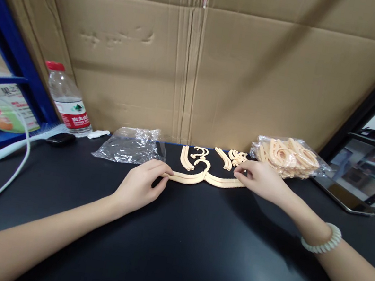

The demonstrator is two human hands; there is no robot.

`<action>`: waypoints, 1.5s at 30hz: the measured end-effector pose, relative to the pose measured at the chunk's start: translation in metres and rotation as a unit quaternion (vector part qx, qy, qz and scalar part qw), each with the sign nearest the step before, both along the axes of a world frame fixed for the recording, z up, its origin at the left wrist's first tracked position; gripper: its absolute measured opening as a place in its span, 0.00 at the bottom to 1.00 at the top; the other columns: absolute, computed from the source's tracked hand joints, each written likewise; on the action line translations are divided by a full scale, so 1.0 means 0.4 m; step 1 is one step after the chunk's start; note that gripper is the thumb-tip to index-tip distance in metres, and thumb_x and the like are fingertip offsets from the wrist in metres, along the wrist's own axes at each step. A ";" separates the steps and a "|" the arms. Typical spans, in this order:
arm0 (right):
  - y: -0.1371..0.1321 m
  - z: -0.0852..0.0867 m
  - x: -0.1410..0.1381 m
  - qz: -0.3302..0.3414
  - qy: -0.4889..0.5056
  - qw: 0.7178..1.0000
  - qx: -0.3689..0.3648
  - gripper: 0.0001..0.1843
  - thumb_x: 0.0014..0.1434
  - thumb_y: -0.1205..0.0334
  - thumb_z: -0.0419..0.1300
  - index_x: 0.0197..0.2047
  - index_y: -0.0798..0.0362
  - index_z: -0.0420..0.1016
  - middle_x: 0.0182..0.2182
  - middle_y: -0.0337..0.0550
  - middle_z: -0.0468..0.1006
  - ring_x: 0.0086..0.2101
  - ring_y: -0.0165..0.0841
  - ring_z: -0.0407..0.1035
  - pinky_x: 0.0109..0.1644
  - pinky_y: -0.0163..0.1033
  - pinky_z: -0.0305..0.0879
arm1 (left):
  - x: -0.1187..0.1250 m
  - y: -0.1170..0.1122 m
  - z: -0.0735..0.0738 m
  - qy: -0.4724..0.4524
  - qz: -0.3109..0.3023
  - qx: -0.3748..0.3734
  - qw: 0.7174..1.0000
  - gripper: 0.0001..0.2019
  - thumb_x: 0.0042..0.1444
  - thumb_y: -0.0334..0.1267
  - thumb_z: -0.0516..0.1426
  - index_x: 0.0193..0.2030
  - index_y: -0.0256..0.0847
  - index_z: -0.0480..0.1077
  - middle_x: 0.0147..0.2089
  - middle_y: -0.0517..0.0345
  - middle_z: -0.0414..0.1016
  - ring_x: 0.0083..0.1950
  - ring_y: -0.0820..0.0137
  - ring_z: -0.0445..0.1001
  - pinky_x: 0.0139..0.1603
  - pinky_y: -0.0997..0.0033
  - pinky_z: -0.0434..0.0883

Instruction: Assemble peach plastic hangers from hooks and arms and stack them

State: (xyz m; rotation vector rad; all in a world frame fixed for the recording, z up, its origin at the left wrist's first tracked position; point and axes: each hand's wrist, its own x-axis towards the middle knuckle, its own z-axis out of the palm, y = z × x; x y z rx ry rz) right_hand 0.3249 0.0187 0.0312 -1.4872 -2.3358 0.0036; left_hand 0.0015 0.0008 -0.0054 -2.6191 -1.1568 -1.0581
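Note:
A cream plastic clothes hanger (188, 177) lies spread on the black table, its hook (205, 163) pointing to the back. My left hand (142, 183) pinches the tip of its left arm between thumb and fingers. Over the hanger's right end is my right hand (262, 179), thumb and fingertips drawn together; whether anything is between them is hidden. Behind the hanger are loose hanger arms (187, 158), more arms (223, 158), loose hooks (200, 152) and a small pile of hooks (237, 157).
A clear bag of cream hanger parts (287, 157) sits at the back right, near a tablet-like flat device (346, 198). Crumpled clear plastic (129, 145) lies back left, beside a red-capped water bottle (70, 101). A white cable (21, 165) crosses the left side. Cardboard (133, 54) walls the back.

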 end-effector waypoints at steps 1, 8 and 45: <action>0.001 -0.001 0.000 -0.001 0.000 1.000 -0.002 0.11 0.58 0.63 0.53 0.32 0.52 0.77 0.30 0.43 0.78 0.28 0.34 0.68 0.30 0.37 0.57 | 0.000 0.000 0.000 0.000 0.001 0.000 1.000 0.07 0.60 0.30 0.51 0.40 0.41 0.70 0.40 0.55 0.76 0.42 0.66 0.73 0.45 0.65 0.71; 0.004 -0.003 0.003 -0.004 0.012 1.000 0.008 0.10 0.59 0.64 0.55 0.35 0.52 0.78 0.30 0.41 0.79 0.28 0.33 0.68 0.30 0.36 0.56 | 0.001 0.002 0.000 -0.003 -0.002 0.000 1.000 0.07 0.60 0.30 0.51 0.39 0.41 0.70 0.40 0.56 0.76 0.42 0.66 0.73 0.46 0.65 0.71; -0.007 0.002 -0.005 -0.036 0.040 0.998 0.014 0.11 0.58 0.62 0.56 0.40 0.52 0.78 0.31 0.39 0.79 0.27 0.31 0.69 0.30 0.36 0.60 | -0.001 0.003 0.000 0.001 -0.003 0.007 1.000 0.07 0.60 0.30 0.51 0.39 0.41 0.70 0.39 0.56 0.76 0.42 0.66 0.74 0.45 0.65 0.71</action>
